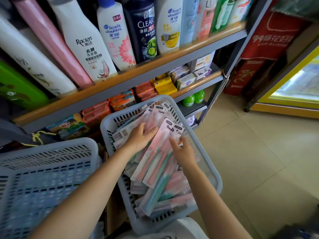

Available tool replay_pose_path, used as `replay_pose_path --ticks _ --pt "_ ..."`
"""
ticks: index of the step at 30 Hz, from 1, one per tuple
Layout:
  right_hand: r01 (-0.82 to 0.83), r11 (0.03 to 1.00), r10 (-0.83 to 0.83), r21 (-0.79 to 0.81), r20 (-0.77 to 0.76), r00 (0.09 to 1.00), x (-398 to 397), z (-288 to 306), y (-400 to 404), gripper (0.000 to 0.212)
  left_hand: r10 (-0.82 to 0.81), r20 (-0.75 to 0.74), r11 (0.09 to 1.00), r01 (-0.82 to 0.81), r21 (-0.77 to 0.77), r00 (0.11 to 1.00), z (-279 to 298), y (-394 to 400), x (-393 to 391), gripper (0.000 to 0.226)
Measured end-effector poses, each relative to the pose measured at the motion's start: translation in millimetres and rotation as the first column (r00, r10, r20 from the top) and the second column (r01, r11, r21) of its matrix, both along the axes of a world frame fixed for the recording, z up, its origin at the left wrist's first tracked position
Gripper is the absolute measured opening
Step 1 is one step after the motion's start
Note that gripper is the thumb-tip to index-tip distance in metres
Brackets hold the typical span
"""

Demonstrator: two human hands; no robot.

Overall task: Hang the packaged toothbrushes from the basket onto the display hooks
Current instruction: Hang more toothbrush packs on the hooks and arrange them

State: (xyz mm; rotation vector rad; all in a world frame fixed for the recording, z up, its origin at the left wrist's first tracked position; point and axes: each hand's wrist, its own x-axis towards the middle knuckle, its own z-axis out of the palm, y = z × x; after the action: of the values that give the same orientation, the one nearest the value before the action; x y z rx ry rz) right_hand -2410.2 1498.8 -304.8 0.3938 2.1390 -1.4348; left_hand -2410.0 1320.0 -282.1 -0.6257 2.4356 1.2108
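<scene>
A grey slatted basket (214, 173) stands in front of the shelves, piled with several packaged toothbrushes in clear packs, pink and teal. My left hand (139, 138) lies flat on the top packs near the basket's far left, fingers stretched over a pink pack (150, 163). My right hand (183, 152) is beside it on the right, fingers extended and touching the neighbouring pink pack (160, 168). Neither hand is curled round a pack. No display hooks are in view.
A second grey basket (43, 171) sits to the left, close to my left arm. Shelves (138, 78) behind hold shampoo bottles (86, 49) above and soap boxes (164, 85) below. A lit freezer (296, 88) and tiled floor (259, 152) are on the right.
</scene>
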Motion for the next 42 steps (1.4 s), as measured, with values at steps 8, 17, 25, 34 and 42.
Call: replay_pose_path --ticks 8,17,25,34,42 --pt "0.011 1.0 -0.011 -0.02 -0.018 1.0 6.7 3.3 -7.3 0.076 -0.004 0.025 0.999 0.005 -0.044 1.0 -6.3 1.0 28.5 0.116" --pt "0.08 0.986 -0.086 -0.148 -0.032 0.996 8.4 -0.7 -9.5 0.019 0.129 0.048 0.991 -0.128 -0.033 0.99 -5.2 4.6 26.3 0.095" --pt "0.078 0.981 -0.097 -0.18 -0.1 0.99 12.8 6.6 -4.3 0.028 0.228 0.051 0.967 -0.232 0.103 0.972 5.8 -7.4 25.7 0.068" --pt "-0.017 0.89 0.023 -0.455 0.006 1.0 6.1 40.3 13.7 0.021 0.348 0.154 0.805 -0.379 0.457 0.925 27.3 -18.3 49.1 0.062" --pt "-0.165 0.849 0.054 -0.501 -0.228 0.972 16.8 85.0 -25.4 0.01 0.341 0.032 0.66 -0.263 0.703 0.94 85.6 -8.5 80.0 0.043"
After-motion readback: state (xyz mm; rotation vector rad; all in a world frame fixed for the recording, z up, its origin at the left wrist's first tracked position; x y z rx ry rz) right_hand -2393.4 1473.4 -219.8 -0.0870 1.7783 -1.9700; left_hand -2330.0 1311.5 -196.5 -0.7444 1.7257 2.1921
